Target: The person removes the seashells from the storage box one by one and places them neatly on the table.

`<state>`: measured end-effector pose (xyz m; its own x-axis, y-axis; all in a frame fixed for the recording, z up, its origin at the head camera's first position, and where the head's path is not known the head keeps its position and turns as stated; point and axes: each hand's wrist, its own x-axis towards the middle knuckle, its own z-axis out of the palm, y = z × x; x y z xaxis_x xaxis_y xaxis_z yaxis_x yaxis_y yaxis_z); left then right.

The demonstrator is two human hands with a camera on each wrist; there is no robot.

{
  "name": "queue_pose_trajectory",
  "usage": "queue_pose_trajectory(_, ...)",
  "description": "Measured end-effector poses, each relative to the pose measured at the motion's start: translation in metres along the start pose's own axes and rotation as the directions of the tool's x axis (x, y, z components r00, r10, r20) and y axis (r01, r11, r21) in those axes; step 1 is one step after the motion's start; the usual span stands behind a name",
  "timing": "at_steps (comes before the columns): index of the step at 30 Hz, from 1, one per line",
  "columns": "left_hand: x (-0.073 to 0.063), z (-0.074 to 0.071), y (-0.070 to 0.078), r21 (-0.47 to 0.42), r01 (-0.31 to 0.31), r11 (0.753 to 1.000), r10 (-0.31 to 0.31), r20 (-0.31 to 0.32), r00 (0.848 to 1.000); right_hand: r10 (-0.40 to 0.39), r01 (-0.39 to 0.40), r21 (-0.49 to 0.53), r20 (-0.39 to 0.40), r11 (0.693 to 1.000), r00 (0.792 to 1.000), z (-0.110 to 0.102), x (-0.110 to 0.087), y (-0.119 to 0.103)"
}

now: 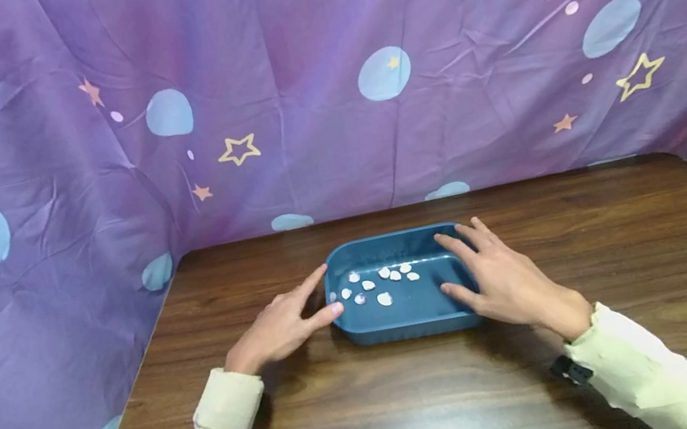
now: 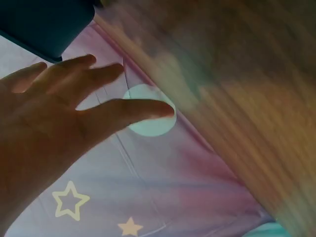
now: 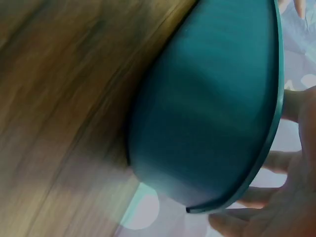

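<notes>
A blue rectangular plastic basin (image 1: 415, 329) sits on the table, with several small, white, roundish pieces (image 1: 384, 299) lying in its left half. Their kind is too small to tell. At the basin's left end is my left hand (image 1: 277, 328), thumb and fingers spread apart near the rim. The left wrist view has that hand (image 2: 64, 101) with its fingers stretched out and nothing held. Over the right end reaches my right hand (image 1: 506, 274), its fingers loosely spread above the rim. In the right wrist view its fingers (image 3: 279, 162) show past the rim; contact is unclear.
The brown wood-grain table (image 1: 382, 392) runs back to a purple curtain (image 1: 309, 98) printed with stars and blue ovals. The curtain also hangs along the left side. A dark band (image 1: 571, 370) is at the right cuff.
</notes>
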<state>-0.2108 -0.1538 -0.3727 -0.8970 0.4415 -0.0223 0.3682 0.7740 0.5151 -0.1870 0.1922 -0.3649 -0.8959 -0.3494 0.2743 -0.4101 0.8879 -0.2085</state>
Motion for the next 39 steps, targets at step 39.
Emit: queue_pose_trajectory(39, 0.006, 0.008, -0.002, -0.143, -0.074, 0.987, 0.078, 0.021, 0.997, -0.146, 0.100, 0.237, 0.185, 0.966, 0.972, 0.036, 0.051, -0.049)
